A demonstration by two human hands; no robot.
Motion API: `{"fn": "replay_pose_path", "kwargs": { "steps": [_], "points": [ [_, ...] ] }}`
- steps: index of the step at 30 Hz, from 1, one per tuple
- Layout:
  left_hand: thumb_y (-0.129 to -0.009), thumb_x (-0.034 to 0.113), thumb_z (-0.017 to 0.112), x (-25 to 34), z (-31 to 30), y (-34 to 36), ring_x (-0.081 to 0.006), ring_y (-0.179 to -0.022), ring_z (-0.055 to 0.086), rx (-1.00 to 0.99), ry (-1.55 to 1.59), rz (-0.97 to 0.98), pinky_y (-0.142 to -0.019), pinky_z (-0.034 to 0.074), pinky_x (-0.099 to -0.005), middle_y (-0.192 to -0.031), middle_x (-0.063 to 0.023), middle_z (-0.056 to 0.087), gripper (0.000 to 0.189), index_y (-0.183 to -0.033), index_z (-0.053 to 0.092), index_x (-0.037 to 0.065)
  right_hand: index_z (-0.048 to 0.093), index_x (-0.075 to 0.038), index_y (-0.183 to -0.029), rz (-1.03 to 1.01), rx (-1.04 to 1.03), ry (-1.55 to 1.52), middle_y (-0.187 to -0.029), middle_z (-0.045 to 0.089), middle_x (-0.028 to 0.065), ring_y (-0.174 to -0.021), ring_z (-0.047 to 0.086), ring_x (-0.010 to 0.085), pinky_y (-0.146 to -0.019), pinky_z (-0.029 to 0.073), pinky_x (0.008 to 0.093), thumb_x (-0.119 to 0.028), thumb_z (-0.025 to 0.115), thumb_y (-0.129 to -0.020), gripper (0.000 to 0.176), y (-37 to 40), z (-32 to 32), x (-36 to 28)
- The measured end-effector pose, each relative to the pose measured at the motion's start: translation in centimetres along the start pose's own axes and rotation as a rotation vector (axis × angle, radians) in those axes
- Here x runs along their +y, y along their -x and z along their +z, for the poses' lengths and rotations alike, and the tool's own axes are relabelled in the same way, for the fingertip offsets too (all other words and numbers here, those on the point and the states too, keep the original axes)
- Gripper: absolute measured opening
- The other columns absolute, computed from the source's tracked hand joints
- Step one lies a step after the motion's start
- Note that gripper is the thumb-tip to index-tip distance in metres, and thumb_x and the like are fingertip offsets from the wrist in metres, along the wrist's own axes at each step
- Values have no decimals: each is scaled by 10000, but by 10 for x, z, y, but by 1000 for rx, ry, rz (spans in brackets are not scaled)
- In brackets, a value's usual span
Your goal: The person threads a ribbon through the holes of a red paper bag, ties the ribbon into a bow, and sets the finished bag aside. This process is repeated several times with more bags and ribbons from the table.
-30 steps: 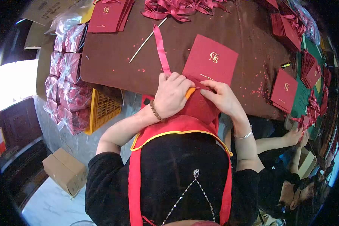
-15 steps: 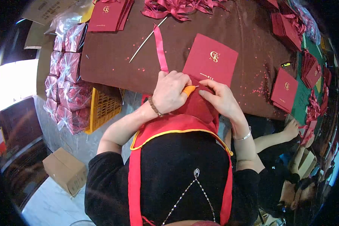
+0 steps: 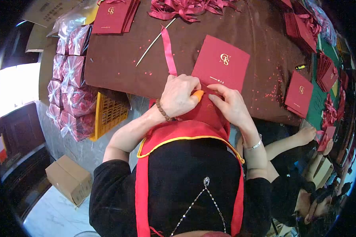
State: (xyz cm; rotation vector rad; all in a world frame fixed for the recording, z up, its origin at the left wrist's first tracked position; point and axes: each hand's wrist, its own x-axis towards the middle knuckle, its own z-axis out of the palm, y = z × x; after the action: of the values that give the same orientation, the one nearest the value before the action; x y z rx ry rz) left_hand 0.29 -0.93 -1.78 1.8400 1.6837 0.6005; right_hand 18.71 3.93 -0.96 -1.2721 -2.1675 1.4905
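While the left hand [image 3: 178,96] curls tight round an orange tool [image 3: 198,94], the right hand [image 3: 231,104] pinches a red card [image 3: 205,113] at the counter [image 3: 118,67] edge.

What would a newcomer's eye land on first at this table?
Probably the two hands at the near edge of the brown table: the left hand grips an orange tool while the right hand presses on a dark red folder. Just beyond them lies a gold-stamped folder, with a pink ribbon beside it. A heap of red ribbons sits at the far edge.
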Motion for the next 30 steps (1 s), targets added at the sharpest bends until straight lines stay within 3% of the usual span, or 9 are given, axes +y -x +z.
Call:
{"fn": "replay_pose_path", "kwargs": {
  "steps": [3, 5, 9, 15, 17, 21, 23, 27, 30],
  "points": [
    [-737, 181, 645, -5, 2, 0, -320, -707, 591, -4, 43, -15, -632, 452, -411, -713, -141, 604, 149, -756, 595, 42, 600, 6, -1078, 12, 4, 13, -772, 653, 119, -658, 573, 128, -618, 453, 285, -127, 609, -831, 281, 2, 0, -3],
    [-736, 176, 647, -5, 2, 1, -320, -704, 590, -7, 50, -27, -633, 450, -410, -713, -140, 604, 145, -755, 595, 42, 616, -65, -1067, 64, -22, -4, -875, 662, 170, -808, 653, 307, -691, 503, 378, -188, 598, -825, 272, 1, 1, 2],
    [-743, 144, 643, -5, 9, 1, -312, -718, 576, 113, 28, 28, -634, 422, -408, -729, -122, 597, 111, -773, 584, 55, 617, -62, -1066, 67, 2, 62, -871, 664, 170, -817, 654, 311, -705, 504, 378, -188, 590, -826, 274, 2, 3, 2],
    [-733, 90, 634, 2, 16, 8, -272, -754, 532, 275, -70, 185, -674, 361, -382, -747, -72, 565, 93, -792, 562, 81, 615, -45, -1073, 78, -18, -22, -942, 660, 184, -904, 651, 287, -779, 501, 355, -179, 593, -832, 277, 1, 3, 3],
    [-732, 88, 636, 0, 18, 10, -268, -748, 533, 275, -54, 162, -672, 361, -382, -743, -69, 565, 91, -790, 565, 80, 600, 16, -1073, 75, -1, -73, -815, 667, 108, -740, 587, 104, -682, 467, 263, -105, 606, -831, 270, 2, 6, 8],
    [-733, 93, 646, -2, 18, 12, -265, -732, 536, 261, -17, 109, -671, 364, -377, -729, -65, 568, 88, -768, 567, 77, 587, 33, -1088, 90, -22, -127, -841, 669, 87, -769, 573, 76, -702, 464, 246, -97, 604, -835, 286, 1, 6, 15],
    [-733, 97, 649, -2, 20, 11, -264, -730, 536, 286, -32, 131, -672, 363, -377, -728, -65, 568, 91, -769, 567, 78, 581, 38, -1095, 83, -34, -139, -854, 670, 86, -786, 576, 75, -712, 466, 245, -97, 600, -837, 292, 0, 6, 15],
    [-735, 97, 649, 2, 22, 11, -264, -732, 537, 304, -39, 154, -681, 360, -376, -734, -66, 570, 93, -771, 566, 77, 605, -16, -1090, 98, -44, -87, -976, 662, 178, -924, 648, 279, -786, 493, 351, -188, 596, -822, 318, -1, 3, 12],
    [-743, 90, 639, 1, 21, 12, -265, -740, 540, 286, -47, 149, -685, 358, -376, -738, -68, 571, 81, -773, 565, 76, 577, 36, -1111, 138, -63, -203, -882, 666, 64, -789, 563, 64, -702, 465, 235, -75, 586, -850, 283, 1, 6, 14]
  ]
}}
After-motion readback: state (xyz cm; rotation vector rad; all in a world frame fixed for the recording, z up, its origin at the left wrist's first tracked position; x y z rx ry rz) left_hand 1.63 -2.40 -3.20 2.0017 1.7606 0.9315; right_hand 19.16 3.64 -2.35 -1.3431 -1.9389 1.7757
